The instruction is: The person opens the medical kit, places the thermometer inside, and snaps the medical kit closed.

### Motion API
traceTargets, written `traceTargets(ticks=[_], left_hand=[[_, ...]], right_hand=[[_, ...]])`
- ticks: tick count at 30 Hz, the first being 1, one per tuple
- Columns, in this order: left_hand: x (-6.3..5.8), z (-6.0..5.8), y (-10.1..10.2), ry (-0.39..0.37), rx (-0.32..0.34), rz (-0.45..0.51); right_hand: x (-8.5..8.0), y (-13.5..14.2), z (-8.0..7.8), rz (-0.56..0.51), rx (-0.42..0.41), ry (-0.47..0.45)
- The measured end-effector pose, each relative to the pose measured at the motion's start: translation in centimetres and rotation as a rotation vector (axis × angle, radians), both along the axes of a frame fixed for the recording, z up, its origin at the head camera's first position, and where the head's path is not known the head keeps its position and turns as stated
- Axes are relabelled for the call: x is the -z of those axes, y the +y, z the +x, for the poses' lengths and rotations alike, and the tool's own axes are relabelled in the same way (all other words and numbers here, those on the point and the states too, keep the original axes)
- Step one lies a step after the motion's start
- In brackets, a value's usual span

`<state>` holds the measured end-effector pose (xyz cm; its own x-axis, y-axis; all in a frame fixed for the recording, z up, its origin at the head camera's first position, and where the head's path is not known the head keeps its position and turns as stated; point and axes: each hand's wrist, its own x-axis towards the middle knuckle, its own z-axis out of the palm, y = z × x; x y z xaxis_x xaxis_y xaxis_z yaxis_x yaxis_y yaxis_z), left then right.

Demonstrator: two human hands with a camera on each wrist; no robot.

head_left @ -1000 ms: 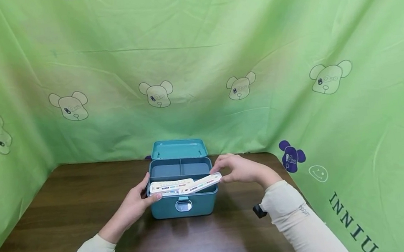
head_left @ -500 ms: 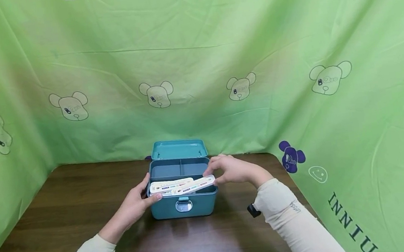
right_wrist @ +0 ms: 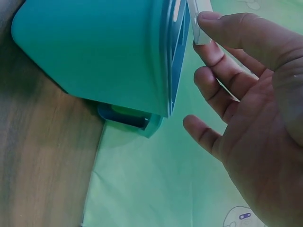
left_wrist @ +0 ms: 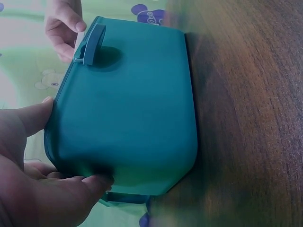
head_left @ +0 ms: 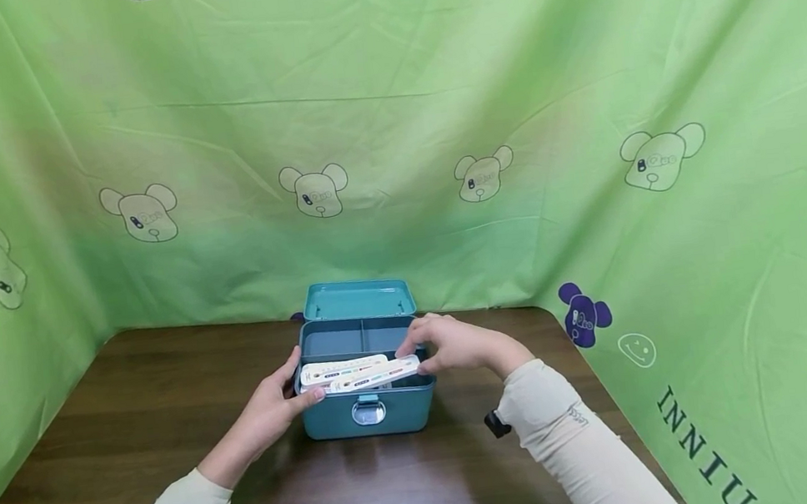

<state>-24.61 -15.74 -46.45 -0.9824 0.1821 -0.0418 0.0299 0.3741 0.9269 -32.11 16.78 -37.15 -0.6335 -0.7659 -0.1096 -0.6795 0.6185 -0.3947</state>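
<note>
A teal storage box [head_left: 400, 412] stands on the table with its lid [head_left: 357, 298] raised at the back. My left hand [head_left: 260, 412] grips the box's left end, thumb at the front rim and fingers along the side. With thumb and fingertips, my right hand [head_left: 460, 346] pinches the right end of a slim white printed pack [head_left: 388, 372], slanting over the box's front compartment. Its left end overlaps another white printed pack [head_left: 338, 368] lying at the left. In the right wrist view the pinched pack [right_wrist: 200, 28] shows only its end, beside the rim.
A divided tray [head_left: 331, 338] sits behind the front compartment. On the box's front is a clasp [head_left: 368, 412]. The wooden table [head_left: 163, 391] reaches back to a green printed curtain [head_left: 401, 235], which also hangs at both sides.
My right hand has moved left and slightly down with the white pack, bringing it further over the front compartment. My left hand has stayed on the box.
</note>
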Motion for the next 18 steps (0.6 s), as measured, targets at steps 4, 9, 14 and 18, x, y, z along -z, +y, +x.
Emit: traceTargets(ticks=[4, 9, 14, 18], left_hand=[[0.1, 0.0, 0.0, 0.003, -0.002, 0.002], [0.0, -0.1, 0.0, 0.002, -0.008, 0.004], [0.0, -0.2, -0.1, -0.001, -0.008, 0.011], [0.0, -0.1, -0.1, -0.014, -0.012, 0.002]], right_hand=[[0.2, -0.3, 0.1, -0.010, -0.011, 0.016], [0.5, -0.8, 0.1, -0.020, -0.023, 0.031], [0.8, -1.3, 0.3, -0.033, -0.002, 0.028], [1.2, -1.6, 0.3, -0.041, 0.019, 0.005]])
